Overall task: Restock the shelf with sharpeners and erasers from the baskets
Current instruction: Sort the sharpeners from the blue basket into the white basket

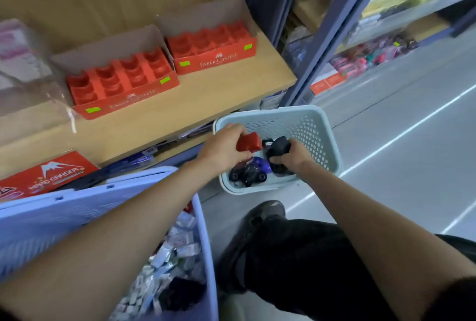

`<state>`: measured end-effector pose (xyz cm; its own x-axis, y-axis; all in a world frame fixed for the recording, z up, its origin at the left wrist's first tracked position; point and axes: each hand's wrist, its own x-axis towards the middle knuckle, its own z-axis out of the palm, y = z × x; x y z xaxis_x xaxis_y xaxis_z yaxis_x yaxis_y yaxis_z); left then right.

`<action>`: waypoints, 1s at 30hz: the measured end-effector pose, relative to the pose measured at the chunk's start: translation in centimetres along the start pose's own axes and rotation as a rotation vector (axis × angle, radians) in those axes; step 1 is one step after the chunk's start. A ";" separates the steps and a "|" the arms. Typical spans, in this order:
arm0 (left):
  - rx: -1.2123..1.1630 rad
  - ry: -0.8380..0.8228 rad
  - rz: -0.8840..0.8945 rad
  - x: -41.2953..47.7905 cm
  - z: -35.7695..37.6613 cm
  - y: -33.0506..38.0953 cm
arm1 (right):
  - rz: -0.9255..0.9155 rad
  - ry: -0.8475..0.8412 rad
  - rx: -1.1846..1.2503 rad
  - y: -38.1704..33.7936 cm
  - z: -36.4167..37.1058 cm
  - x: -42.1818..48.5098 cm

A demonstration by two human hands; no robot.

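Head view, above the pale green basket (296, 110): the left hand (221, 148) has its fingers clamped on a red sharpener (249, 142), and the right hand (293, 157) is curled round a black sharpener (279, 146). Best to lift both clear of the basket's rim, then seat each squarely in an empty slot of the red tray (123, 83) up-left of the basket.

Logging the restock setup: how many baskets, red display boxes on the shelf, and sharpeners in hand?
Baskets: 2 (green basket, blue basket)
Red display boxes: 2 (left box, right box)
Sharpeners in hand: 2 (red sharpener, left hand; black sharpener, right hand)
Total: 6
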<state>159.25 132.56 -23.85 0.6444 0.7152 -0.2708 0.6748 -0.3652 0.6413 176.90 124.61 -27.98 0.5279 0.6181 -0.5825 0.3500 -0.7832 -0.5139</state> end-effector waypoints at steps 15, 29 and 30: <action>-0.098 0.056 0.148 -0.7 0.5 -4.2 | -0.042 -0.118 0.166 -1.1 2.2 3.7; -0.160 -0.018 -0.327 -22.8 -3.1 -20.9 | -0.502 -1.091 -0.399 -11.8 13.5 -17.7; -0.187 -0.024 -0.355 -23.4 -2.3 -21.6 | -0.524 -1.061 -0.536 -10.4 16.1 -18.2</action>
<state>128.76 125.09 -29.69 0.3928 0.7626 -0.5140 0.7814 0.0179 0.6238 151.14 122.60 -22.17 -0.5452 0.4155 -0.7281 0.7212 -0.2103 -0.6600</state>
